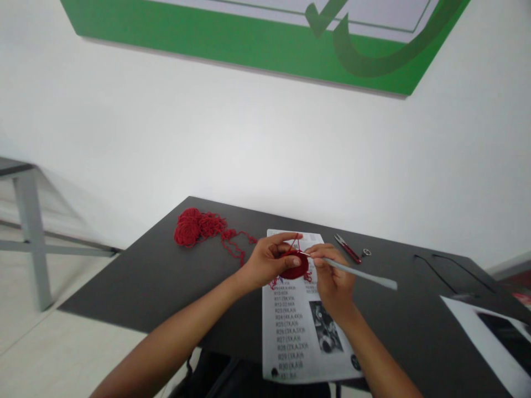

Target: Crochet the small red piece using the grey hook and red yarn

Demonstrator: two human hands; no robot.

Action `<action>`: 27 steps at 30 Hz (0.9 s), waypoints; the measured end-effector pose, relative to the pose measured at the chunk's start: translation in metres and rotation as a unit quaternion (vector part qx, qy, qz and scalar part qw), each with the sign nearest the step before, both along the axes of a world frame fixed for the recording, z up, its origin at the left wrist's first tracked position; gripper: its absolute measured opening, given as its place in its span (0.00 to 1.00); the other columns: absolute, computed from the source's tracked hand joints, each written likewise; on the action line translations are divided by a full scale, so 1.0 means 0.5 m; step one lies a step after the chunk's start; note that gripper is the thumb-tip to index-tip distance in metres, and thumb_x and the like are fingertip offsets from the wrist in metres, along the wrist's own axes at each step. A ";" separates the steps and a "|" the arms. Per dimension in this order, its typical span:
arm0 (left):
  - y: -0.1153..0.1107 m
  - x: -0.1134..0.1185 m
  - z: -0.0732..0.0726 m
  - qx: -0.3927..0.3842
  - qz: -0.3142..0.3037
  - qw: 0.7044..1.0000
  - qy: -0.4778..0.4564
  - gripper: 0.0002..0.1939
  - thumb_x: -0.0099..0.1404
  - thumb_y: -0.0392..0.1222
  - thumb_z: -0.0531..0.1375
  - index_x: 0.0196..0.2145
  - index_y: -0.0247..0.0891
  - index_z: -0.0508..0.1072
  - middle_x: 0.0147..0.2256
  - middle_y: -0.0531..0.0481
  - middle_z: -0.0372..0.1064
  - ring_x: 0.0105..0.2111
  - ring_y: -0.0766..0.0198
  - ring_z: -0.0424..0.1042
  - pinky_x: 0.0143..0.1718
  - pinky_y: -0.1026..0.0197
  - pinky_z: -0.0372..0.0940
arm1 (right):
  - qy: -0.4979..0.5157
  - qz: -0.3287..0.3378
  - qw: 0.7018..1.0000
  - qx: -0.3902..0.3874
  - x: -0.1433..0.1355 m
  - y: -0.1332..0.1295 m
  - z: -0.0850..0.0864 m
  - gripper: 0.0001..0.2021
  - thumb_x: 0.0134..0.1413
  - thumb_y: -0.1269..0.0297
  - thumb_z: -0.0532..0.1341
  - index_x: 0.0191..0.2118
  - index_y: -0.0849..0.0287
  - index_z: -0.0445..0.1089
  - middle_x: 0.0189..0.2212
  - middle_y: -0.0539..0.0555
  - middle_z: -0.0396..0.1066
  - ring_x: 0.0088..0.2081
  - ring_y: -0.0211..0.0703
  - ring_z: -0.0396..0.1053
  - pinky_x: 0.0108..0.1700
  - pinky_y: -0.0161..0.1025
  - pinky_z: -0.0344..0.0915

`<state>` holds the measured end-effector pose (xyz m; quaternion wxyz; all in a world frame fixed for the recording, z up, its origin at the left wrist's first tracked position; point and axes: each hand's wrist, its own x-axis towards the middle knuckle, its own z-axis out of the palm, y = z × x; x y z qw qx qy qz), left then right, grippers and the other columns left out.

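My left hand (269,257) pinches a small round piece of red crochet (295,267), with a strand of red yarn raised over its index finger. In my right hand (334,271) is a crochet hook with a grey handle (365,275), held like a pen. The hook's metal tip meets the upper edge of the crochet piece. Loose yarn ends hang below the piece. A printed pattern sheet (286,354) with rows of text and a dark photo lies under both hands.
A ball of red yarn (188,228) sits at the table's left, its tangled strand trailing toward my left hand. Thread snips (348,249) with a ring lie to the right. Eyeglasses (464,294) and a white sheet (477,326) with a dark object are at far right.
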<state>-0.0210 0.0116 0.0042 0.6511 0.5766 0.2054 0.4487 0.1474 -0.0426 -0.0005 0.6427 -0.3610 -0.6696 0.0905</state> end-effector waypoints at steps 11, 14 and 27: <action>-0.012 0.009 -0.017 0.100 0.079 0.991 0.040 0.27 0.61 0.46 0.69 0.56 0.34 0.76 0.34 0.45 0.81 0.32 0.62 0.78 0.36 0.62 0.72 | -0.228 -0.100 0.958 0.144 0.002 0.013 -0.009 0.06 0.65 0.69 0.62 0.44 0.50 0.73 0.38 0.53 0.78 0.39 0.46 0.76 0.48 0.50 0.71; -0.016 0.019 -0.024 0.014 0.041 0.999 -0.020 0.31 0.60 0.46 0.70 0.59 0.35 0.74 0.40 0.42 0.82 0.36 0.60 0.79 0.40 0.60 0.73 | -0.264 -0.135 0.945 0.136 0.008 0.015 -0.018 0.09 0.63 0.68 0.63 0.46 0.48 0.73 0.38 0.53 0.78 0.40 0.48 0.76 0.49 0.52 0.69; -0.009 0.029 -0.021 -0.139 0.016 0.981 -0.137 0.25 0.50 0.42 0.77 0.46 0.34 0.81 0.36 0.44 0.81 0.33 0.63 0.79 0.38 0.62 0.71 | -0.144 -0.080 0.978 0.125 0.005 0.014 -0.029 0.11 0.67 0.63 0.60 0.51 0.44 0.74 0.43 0.54 0.77 0.46 0.50 0.75 0.47 0.52 0.74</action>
